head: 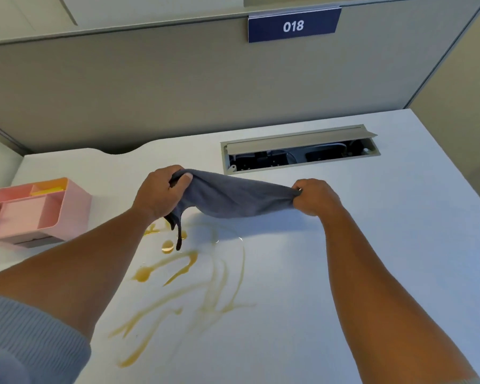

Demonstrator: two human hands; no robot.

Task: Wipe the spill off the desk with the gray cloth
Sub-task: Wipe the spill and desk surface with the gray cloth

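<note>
The gray cloth hangs stretched between both hands, a little above the white desk. My left hand grips its left end, and a dark wet corner dangles below that hand toward the desk. My right hand pinches the cloth's right end. A brown-yellow spill lies on the desk under and in front of the cloth, as small puddles near the dangling corner and long smeared streaks running toward me.
A pink desk organizer stands at the left edge, close to the spill. An open cable tray is set into the desk behind the cloth. Gray partition walls with a blue "018" sign bound the back and right.
</note>
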